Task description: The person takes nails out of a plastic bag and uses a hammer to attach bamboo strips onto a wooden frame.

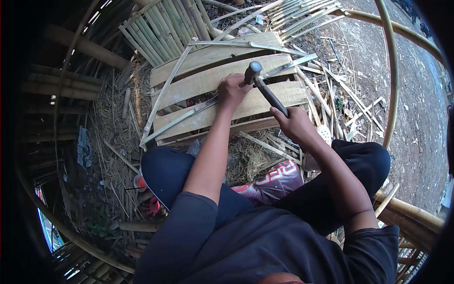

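Observation:
My right hand (299, 127) is wrapped round the handle of a hammer (271, 97). Its metal head is close against the fingertips of my left hand (231, 91), over the wooden planks. The fingers of my left hand are pinched together; what they hold is hidden behind them and the hammer head. Under that hand a split bamboo strip (182, 118) runs diagonally over a low slatted platform of wooden planks (269, 100). Two more thin strips, one on the left (166, 94) and one along the far side (236, 43), form a rough triangle with it.
Bamboo slat panels stand at the back left (163, 28) and back right (307, 16). Loose strips (350, 102) and straw litter the ground. A printed sack (279, 177) lies between my legs. Bent bamboo poles (390, 71) rise at the right, and a red-and-white cup (140, 182) is by my left knee.

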The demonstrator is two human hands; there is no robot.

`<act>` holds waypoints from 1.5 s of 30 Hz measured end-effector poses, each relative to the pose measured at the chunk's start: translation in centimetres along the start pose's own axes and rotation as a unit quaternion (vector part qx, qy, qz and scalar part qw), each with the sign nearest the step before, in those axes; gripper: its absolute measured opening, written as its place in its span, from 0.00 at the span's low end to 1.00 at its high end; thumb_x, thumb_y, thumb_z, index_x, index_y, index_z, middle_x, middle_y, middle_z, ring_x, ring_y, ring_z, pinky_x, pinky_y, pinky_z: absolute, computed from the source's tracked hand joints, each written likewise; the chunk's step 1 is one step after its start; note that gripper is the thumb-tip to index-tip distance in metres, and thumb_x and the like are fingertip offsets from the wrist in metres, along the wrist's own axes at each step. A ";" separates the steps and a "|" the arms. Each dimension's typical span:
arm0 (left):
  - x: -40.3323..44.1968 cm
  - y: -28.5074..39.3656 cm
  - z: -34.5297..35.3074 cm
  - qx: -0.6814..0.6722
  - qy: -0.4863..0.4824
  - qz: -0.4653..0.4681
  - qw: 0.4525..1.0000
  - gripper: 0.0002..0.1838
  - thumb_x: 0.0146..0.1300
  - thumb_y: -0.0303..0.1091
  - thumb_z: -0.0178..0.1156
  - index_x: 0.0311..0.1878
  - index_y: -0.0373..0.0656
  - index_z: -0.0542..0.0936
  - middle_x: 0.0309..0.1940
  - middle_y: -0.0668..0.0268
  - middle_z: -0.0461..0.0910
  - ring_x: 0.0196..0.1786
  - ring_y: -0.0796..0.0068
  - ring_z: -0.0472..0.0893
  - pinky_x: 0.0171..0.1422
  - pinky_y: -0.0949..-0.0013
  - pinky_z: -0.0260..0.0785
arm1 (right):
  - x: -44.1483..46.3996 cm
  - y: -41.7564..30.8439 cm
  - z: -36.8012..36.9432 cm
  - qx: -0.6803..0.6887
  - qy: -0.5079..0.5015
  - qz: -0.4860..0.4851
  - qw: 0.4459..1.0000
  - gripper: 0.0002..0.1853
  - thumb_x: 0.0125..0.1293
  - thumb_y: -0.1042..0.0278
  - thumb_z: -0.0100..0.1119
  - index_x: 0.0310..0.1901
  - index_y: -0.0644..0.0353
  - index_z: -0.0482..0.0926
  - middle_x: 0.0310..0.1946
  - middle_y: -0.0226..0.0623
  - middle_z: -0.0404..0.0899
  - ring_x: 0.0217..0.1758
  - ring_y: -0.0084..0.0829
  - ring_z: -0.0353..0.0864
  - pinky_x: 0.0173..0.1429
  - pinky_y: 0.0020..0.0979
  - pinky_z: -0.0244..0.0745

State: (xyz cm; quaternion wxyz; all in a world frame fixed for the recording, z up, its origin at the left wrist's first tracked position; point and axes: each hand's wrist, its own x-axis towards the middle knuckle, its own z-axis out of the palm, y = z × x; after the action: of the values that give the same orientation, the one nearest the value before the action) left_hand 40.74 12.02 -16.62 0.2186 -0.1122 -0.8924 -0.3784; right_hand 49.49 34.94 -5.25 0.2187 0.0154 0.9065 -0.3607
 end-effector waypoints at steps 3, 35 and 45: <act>-0.1 0.1 0.1 0.001 -0.017 -0.030 0.999 0.09 0.53 0.34 0.74 0.37 0.46 0.88 0.38 0.67 0.89 0.46 0.61 0.87 0.51 0.58 0.76 | -0.8 -1.1 -1.8 0.110 -0.087 0.097 0.985 0.33 0.76 0.39 0.58 0.25 0.65 0.74 0.15 0.33 0.71 0.14 0.26 0.71 0.18 0.36 0.66; 0.1 -1.7 0.4 -0.103 0.007 -0.082 0.991 0.14 0.68 0.23 0.53 0.47 0.44 0.87 0.48 0.56 0.86 0.53 0.54 0.85 0.62 0.58 0.76 | 5.9 -5.6 -3.8 0.191 -0.096 0.078 0.974 0.25 0.76 0.41 0.61 0.29 0.52 0.68 0.16 0.19 0.61 0.13 0.15 0.58 0.18 0.24 0.57; 0.2 -4.9 -2.1 0.200 -0.098 -0.129 0.966 0.34 0.76 0.41 0.46 0.83 0.47 0.56 0.85 0.54 0.50 0.88 0.54 0.45 0.87 0.39 0.30 | 2.2 -2.7 -6.1 0.151 -0.079 0.083 0.982 0.29 0.76 0.40 0.60 0.26 0.58 0.70 0.16 0.25 0.67 0.14 0.21 0.69 0.18 0.30 0.64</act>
State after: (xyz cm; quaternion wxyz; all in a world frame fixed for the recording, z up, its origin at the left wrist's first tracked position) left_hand 39.37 7.12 -18.27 0.0971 0.0139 -0.9740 -0.2041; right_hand 44.68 36.71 -0.43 0.3142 0.0952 0.8168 -0.4743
